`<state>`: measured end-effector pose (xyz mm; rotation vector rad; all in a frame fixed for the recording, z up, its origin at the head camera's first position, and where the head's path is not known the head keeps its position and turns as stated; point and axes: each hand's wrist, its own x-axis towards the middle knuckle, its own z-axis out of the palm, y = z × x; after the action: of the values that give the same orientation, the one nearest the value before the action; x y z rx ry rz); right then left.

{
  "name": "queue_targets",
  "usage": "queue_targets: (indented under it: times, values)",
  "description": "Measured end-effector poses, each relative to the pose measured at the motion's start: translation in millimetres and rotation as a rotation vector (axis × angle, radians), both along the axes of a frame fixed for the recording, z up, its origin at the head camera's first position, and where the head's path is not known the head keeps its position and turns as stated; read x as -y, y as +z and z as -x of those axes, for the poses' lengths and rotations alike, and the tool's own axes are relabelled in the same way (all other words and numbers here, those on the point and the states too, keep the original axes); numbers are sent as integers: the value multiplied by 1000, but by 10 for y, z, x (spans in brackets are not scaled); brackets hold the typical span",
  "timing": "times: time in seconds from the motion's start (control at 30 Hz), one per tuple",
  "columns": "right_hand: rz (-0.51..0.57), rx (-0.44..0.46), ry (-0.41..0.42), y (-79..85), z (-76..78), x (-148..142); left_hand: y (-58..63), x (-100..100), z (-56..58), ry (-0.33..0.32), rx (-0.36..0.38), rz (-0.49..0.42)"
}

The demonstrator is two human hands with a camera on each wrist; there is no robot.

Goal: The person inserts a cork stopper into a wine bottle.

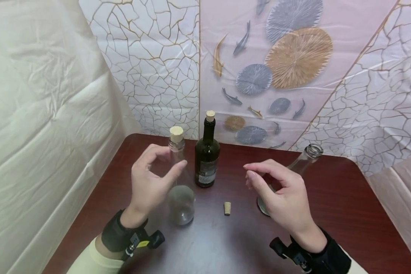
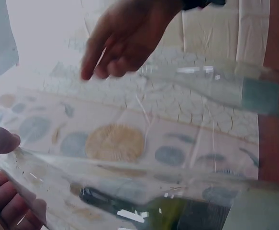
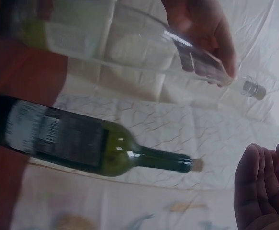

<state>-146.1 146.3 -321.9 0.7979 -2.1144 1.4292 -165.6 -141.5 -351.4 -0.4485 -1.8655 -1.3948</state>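
Observation:
A clear glass bottle (image 1: 181, 205) with a cork (image 1: 176, 134) in its mouth stands upright on the left. My left hand (image 1: 154, 179) is at its neck, thumb and fingers spread in a loose curve on either side. In the left wrist view the thumb (image 2: 7, 140) lies right by the glass. My right hand (image 1: 282, 194) hovers at the right with loosely bent fingers, thumb and index close together and nothing between them. It partly hides a second clear bottle (image 1: 299, 163), whose mouth has no cork. A small loose cork (image 1: 227, 208) lies on the table between the hands.
A dark green bottle (image 1: 207, 158) with a cork and a label stands behind, between the hands. The dark red table (image 1: 212, 243) meets a patterned cloth (image 1: 150, 68) at the back. A pale cloth (image 1: 54, 114) hangs along the left side.

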Motion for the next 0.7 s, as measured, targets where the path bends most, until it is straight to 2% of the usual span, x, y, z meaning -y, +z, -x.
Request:
queue_targets:
  times: [0.17,0.27,0.43,0.57,0.7]
  values:
    - [11,137,-51,-258,-16,-56,-14,113,187,104,49,-19]
    - [34,207,-78,-392,-5,-60,-13,162,297,138,63,-42]
    - [98,239,-102,-532,2,-54,-32,198,412,143,86,-69]
    - [137,250,-117,-582,-1,-57,-75,212,463,142,104,-87]
    - [151,297,-138,-649,6,-65,-120,228,489,141,129,-90]
